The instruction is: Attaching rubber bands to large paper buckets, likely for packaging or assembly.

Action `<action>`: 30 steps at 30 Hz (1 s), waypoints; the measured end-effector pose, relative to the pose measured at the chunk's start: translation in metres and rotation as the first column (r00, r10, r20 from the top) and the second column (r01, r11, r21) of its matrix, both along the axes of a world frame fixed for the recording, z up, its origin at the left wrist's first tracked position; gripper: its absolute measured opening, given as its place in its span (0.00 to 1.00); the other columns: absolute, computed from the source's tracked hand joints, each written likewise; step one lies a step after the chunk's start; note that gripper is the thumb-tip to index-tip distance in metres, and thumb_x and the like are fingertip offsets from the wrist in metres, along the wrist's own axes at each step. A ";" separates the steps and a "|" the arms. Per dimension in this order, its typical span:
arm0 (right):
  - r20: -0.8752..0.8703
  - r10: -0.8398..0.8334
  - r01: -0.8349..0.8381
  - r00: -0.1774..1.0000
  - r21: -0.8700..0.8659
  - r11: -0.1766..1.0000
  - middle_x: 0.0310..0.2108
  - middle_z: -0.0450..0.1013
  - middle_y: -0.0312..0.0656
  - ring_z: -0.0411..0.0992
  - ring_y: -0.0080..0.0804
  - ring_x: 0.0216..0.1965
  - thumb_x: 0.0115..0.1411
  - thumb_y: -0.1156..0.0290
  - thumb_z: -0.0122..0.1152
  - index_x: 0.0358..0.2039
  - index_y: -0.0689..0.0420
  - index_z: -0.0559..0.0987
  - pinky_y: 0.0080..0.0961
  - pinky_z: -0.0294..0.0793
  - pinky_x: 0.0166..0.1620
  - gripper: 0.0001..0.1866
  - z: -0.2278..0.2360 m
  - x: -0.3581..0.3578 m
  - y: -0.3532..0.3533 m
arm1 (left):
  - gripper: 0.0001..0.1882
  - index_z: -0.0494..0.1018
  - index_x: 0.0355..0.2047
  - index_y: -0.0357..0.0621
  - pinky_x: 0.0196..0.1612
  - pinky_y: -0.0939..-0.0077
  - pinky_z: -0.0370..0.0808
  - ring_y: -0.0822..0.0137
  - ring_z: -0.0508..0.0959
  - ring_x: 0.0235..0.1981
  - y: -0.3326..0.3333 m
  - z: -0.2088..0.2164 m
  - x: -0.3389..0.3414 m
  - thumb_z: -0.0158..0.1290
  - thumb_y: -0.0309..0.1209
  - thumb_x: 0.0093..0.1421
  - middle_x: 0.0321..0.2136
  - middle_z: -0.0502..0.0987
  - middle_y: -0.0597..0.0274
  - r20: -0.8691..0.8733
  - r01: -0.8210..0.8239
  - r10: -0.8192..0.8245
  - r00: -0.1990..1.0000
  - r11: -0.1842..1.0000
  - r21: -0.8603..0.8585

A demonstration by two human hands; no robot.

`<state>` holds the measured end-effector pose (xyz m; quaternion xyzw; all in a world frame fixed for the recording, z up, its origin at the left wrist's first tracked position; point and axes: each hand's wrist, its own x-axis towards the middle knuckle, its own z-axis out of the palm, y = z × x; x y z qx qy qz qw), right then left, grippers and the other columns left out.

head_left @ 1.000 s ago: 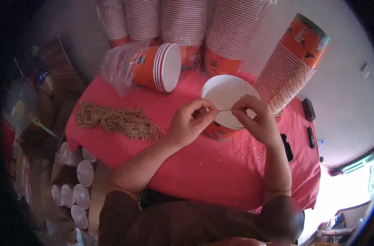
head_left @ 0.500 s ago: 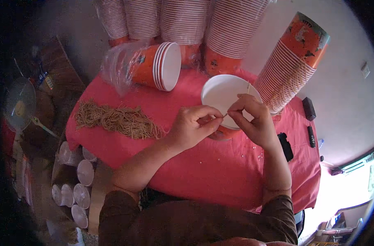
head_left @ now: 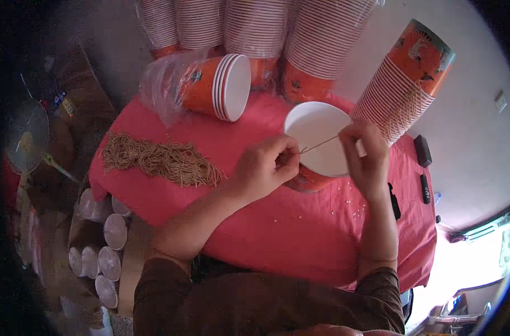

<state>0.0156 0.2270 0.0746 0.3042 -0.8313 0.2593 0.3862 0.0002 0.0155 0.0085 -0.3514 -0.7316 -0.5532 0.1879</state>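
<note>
While both hands pinch its ends, a tan rubber band (head_left: 319, 144) stretches taut between left hand (head_left: 264, 167) and right hand (head_left: 365, 154), above a white-lidded orange cup (head_left: 316, 147)

Hands moved apart: left hand (head_left: 266, 168) drawn left, right hand (head_left: 366, 157) right, rubber band (head_left: 320, 144) now stretched taut over white cup (head_left: 316, 137).

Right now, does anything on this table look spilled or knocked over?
Yes. A short stack of orange cups lies on its side, half in a plastic bag, and small pale crumbs are scattered on the pink cloth.
</note>
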 end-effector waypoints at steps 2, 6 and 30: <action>0.035 -0.014 0.018 0.999 -0.101 0.995 0.27 0.72 0.44 0.71 0.41 0.29 0.50 0.82 0.60 0.27 0.61 0.74 0.33 0.69 0.38 0.05 0.002 -0.003 0.009 | 0.06 0.70 0.32 0.39 0.28 0.74 0.75 0.68 0.79 0.24 0.001 -0.002 -0.001 0.55 0.23 0.54 0.23 0.76 0.59 0.000 -0.003 0.003 1.000 1.000 0.009; 0.030 -0.004 0.008 1.000 -0.151 0.989 0.26 0.72 0.43 0.70 0.36 0.27 0.53 0.82 0.59 0.31 0.62 0.74 0.28 0.70 0.34 0.05 -0.001 -0.004 0.008 | 0.07 0.70 0.33 0.39 0.29 0.73 0.75 0.66 0.79 0.25 0.004 -0.008 -0.004 0.55 0.23 0.54 0.24 0.76 0.58 -0.008 -0.044 0.045 0.999 0.999 0.031; 0.221 -0.154 -0.068 0.963 0.752 0.656 0.25 0.78 0.40 0.77 0.34 0.32 0.55 0.73 0.50 0.47 0.54 0.72 0.37 0.66 0.47 0.17 -0.016 0.033 -0.018 | 0.10 0.75 0.37 0.40 0.29 0.81 0.70 0.76 0.74 0.26 0.000 -0.026 -0.023 0.48 0.31 0.62 0.29 0.77 0.67 0.695 0.202 -0.384 0.607 0.921 0.332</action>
